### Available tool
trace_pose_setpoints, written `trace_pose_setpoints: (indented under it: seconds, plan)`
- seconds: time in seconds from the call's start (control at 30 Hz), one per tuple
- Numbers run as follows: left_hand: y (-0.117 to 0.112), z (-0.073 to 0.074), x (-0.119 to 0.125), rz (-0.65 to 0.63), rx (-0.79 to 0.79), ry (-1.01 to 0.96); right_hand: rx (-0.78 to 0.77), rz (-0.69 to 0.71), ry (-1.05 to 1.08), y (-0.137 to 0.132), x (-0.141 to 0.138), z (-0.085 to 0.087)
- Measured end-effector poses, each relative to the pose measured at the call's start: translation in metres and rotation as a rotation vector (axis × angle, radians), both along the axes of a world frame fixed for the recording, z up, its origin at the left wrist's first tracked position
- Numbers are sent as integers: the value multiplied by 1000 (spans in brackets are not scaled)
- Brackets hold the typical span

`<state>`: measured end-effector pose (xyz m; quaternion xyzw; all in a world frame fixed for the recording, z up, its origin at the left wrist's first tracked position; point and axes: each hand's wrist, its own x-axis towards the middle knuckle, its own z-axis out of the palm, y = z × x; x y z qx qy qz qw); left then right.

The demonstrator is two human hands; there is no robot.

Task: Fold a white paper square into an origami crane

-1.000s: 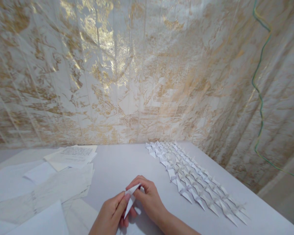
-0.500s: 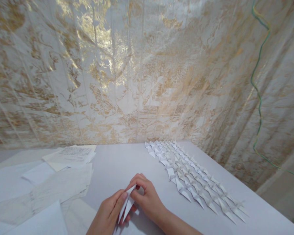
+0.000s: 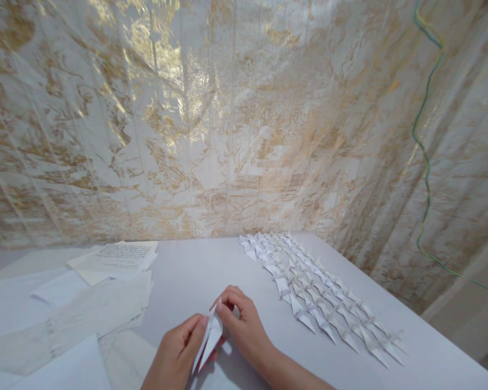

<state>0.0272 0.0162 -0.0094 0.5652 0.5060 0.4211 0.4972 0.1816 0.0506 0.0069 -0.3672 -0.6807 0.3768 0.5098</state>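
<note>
- Loose white sheets of paper (image 3: 85,303), some printed, are lying spread over the near-left part of the pale grey bench (image 3: 195,271), well apart from the hands.
- The left hand (image 3: 174,357) is coming up from the near edge, its grip closing thumb against fingers on the lower part of a small white folded paper piece (image 3: 209,338).
- That narrow folded paper piece is standing between the two hands just above the bench, its long axis running from the near left up toward the far right, tilted rather than flat; its pointed top is sitting at the right fingertips.
- The right hand (image 3: 242,325) is reaching in from the near right, its grip pinching shut on the upper tip of the piece, so both hands are touching it and the right one is lying nearer the point.
- Rows of small white folded paper units (image 3: 317,298) are lying in slanting lines on the right part of the bench, running from far centre toward the near right, apart from the hands.
</note>
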Motion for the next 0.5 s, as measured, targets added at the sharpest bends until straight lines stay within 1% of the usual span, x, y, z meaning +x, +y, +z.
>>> trace_pose_setpoints:
  seconds: [0.1, 0.27, 0.4, 0.5]
  plan:
    - [0, 5, 0, -21, -11, -26, -66, -52, 14, -1, -2, -2]
    - [1, 14, 1, -44, -47, -79, -172, -8, 52, -3, -3, -2]
    - [1, 14, 3, -22, -71, -100, -291, 48, 147, -1, -4, -3]
    - [1, 12, 4, 13, -85, -124, -326, 68, 190, 1, -4, -5]
